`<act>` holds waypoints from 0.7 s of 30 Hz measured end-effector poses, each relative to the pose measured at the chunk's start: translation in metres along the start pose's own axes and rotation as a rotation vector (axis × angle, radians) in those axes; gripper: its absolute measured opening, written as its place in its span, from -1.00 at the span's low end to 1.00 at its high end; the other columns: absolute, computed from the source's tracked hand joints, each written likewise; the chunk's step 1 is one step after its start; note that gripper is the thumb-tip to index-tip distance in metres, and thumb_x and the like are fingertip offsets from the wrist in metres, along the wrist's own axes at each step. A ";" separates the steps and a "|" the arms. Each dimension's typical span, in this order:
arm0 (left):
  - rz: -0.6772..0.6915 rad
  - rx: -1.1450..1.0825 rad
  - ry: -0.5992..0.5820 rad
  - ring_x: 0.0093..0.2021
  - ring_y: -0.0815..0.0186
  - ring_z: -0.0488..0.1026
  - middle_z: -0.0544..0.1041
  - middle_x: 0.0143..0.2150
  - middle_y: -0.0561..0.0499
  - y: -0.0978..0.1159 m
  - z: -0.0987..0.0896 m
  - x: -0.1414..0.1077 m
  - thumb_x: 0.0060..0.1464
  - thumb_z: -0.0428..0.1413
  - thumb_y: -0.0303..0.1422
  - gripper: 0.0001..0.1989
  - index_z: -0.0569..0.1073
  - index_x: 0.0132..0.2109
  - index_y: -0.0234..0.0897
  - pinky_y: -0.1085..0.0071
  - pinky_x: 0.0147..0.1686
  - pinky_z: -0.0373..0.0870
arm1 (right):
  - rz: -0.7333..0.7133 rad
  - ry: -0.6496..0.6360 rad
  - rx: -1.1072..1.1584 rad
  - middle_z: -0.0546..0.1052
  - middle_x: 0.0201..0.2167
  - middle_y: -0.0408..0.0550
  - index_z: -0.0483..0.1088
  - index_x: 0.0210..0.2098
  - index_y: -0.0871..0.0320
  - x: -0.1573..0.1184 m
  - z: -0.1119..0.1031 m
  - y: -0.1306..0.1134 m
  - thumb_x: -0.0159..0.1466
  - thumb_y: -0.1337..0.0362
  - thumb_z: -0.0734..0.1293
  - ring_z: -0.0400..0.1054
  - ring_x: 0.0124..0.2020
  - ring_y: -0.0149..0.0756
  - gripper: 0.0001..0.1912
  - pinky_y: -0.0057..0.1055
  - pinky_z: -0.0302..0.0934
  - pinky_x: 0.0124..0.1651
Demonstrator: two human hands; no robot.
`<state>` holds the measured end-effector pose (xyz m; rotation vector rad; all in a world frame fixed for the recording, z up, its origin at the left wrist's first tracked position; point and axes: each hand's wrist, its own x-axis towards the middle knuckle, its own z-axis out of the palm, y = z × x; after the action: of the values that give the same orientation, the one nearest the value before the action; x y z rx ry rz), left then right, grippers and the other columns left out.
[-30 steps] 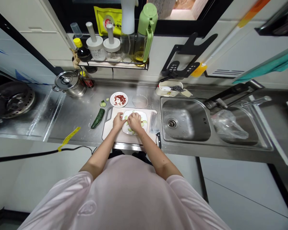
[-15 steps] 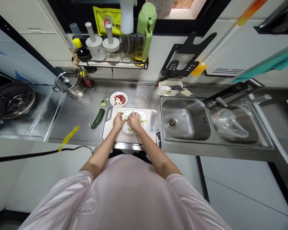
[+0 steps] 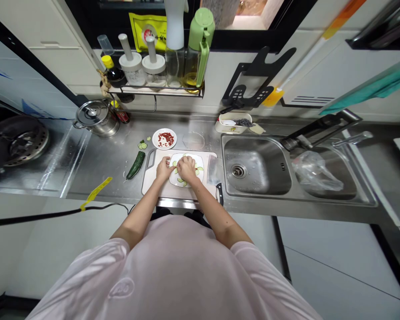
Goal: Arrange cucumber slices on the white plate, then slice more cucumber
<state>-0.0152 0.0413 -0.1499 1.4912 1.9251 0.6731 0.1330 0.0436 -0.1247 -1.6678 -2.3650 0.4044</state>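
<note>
Over the white plate, my left hand is at the left rim with its thumb and fingers drawn together. My right hand is closed above the middle of the plate, fingertips close to the left thumb. What they pinch is too small and covered to make out. Pale green-edged cucumber slices are spread around the plate, partly hidden by the right hand. The plate rests on a light cutting board. A kitchen knife with a black handle lies along the board's right side.
A dark green cucumber lies left of the board, with several cut pieces behind it. A plate of red bits is at the back. The sink is to the right, a lidded pot to the left.
The camera view has shifted slightly. Both hands stay over the plate in almost the same pose, and nothing else has visibly moved.
</note>
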 end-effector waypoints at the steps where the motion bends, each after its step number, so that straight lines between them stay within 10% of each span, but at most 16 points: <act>1: 0.004 -0.002 0.002 -0.38 0.41 0.37 0.45 -0.30 0.07 0.000 0.000 0.000 -0.11 0.23 -0.32 -0.50 0.34 0.02 -0.19 0.49 -0.34 0.26 | 0.001 0.005 0.000 0.31 -0.09 0.10 0.45 -0.21 0.18 0.000 0.000 0.000 0.30 0.26 0.18 -0.01 -0.02 -0.08 -0.77 -0.18 -0.11 0.00; 21: 0.012 -0.029 0.010 -0.36 0.38 0.38 0.45 -0.26 0.05 0.003 -0.002 -0.005 -0.09 0.22 -0.32 -0.52 0.33 0.02 -0.19 0.48 -0.31 0.28 | 0.179 0.185 0.119 0.31 -0.08 0.06 0.43 -0.24 0.15 -0.039 -0.041 0.024 0.30 0.23 0.17 0.02 0.01 -0.08 -0.77 -0.21 -0.07 0.04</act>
<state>-0.0137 0.0374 -0.1456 1.4853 1.9076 0.7119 0.1812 0.0187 -0.0952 -1.7835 -2.0294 0.3940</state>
